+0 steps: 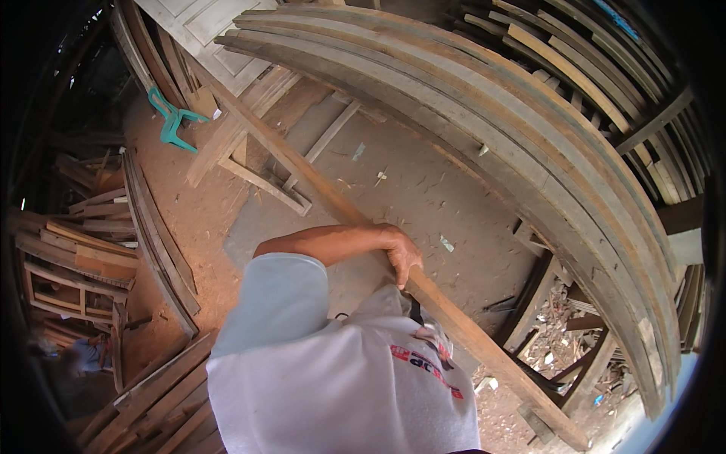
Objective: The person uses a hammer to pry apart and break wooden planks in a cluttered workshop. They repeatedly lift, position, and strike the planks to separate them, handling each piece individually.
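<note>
A long, narrow wooden beam (446, 303) runs slantwise from the upper left to the lower right, passing in front of my body. My left hand (403, 256) is on it near the middle, with the fingers bent down over the near edge and closed against the wood. The fingertips are partly hidden. Just below that hand a small dark strap or band (414, 309) shows beside my shirt; what it belongs to is unclear. My right hand does not show.
Long stacked planks (484, 136) curve across the right side. Beyond the beam's far end are a white panelled door (219, 38) and a green plastic chair (172, 121). Wood piles (83, 257) fill the left, with a person (91, 352) beside them. A wooden frame (265, 185) lies nearby.
</note>
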Demonstrator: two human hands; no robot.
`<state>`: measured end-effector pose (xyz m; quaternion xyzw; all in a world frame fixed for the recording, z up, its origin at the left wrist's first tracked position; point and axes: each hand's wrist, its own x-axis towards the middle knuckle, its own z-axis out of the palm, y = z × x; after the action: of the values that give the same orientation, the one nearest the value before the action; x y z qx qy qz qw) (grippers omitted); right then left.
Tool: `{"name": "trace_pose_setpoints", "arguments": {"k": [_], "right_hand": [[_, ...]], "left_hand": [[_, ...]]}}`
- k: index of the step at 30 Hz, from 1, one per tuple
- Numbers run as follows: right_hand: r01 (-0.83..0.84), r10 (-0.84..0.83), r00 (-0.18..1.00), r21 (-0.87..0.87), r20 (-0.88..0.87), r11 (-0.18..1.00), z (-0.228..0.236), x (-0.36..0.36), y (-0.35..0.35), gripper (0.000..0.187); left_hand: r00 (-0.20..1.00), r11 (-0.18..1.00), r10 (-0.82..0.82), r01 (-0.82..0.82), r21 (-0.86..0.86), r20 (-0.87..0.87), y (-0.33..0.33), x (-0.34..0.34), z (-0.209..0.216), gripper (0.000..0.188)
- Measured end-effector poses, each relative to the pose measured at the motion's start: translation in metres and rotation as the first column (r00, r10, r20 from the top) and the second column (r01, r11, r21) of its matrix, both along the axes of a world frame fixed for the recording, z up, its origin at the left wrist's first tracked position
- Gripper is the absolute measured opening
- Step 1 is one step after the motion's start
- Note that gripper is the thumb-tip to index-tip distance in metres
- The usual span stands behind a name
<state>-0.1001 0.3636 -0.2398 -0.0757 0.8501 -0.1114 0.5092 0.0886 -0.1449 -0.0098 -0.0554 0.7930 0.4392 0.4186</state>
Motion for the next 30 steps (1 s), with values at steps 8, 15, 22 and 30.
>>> {"name": "trace_pose_setpoints", "arguments": {"k": [8, 15, 22, 30], "right_hand": [[0.005, -0.005, 1.0, -0.003, -0.01, 1.0, -0.006, 0.038, 0.042, 0.054], [0.195, -0.2, 0.979, 0.098, 0.041, 0.976, -0.032, 0.101, 0.082, 0.05], [0.479, -0.481, 0.864, -0.051, -0.151, 0.876, -0.076, 0.186, 0.094, 0.047], [0.658, -0.659, 0.752, 0.038, 0.002, 0.752, -0.069, 0.227, 0.103, 0.047]], "left_hand": [[0.979, 0.999, 0.017, -0.027, -0.043, -0.201, 0.011, 0.01, 0.016, 0.068], [0.994, 0.998, 0.037, -0.032, -0.05, 0.099, -0.048, -0.014, 0.044, 0.072], [0.984, 0.984, 0.111, -0.089, -0.152, 0.139, -0.075, -0.01, 0.062, 0.069], [0.983, 0.915, 0.132, -0.072, -0.396, 0.126, -0.034, -0.021, 0.065, 0.086]]}}
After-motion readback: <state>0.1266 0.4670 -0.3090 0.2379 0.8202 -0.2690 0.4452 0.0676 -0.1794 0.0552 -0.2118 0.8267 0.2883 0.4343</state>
